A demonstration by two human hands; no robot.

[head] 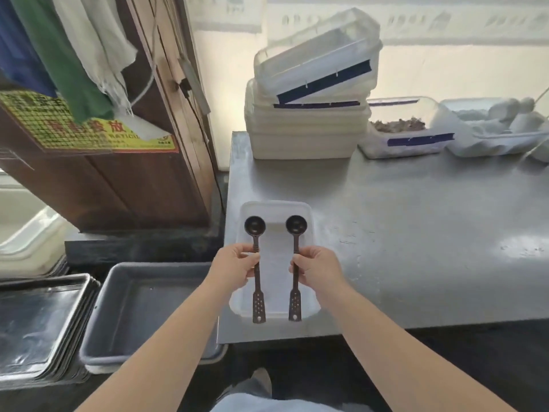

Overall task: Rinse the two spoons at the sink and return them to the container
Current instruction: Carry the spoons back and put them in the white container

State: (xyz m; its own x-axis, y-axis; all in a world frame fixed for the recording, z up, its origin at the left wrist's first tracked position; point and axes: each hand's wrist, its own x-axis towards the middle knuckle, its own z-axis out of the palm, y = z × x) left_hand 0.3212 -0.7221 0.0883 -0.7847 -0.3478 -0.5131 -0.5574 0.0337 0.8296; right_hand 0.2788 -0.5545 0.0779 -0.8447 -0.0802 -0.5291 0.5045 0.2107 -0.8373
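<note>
Grey tub (142,307): sits low at the left, beside the steel table's edge, with nothing visible in it; no sink or tap shows anywhere, so where the rinsing happens cannot be told from here.
Left hand (234,267): fingers closed round the mid-handle of the left spoon (256,263), thumb on top — a pinch grip, bowl pointing away, perforated handle end toward the body.
Container (274,209): a shallow white tray at the near left corner of the steel table (416,233), directly under both spoons; whether the spoons touch its floor or hang just above it cannot be told.
Right hand (316,270): fingers wrapped round the middle of the right spoon (295,263), same grip, the two spoons parallel and apart.
Step, as I judge it: either lifting out or setting back — the frame alone does not settle which.
Doing it well: keep both spoons level and parallel, hold them over the tray's middle, and move the two hands together so neither handle clips the rim.
Risk: the tray looks light and sits near the table edge, so a snagged spoon could drag it off.
</note>
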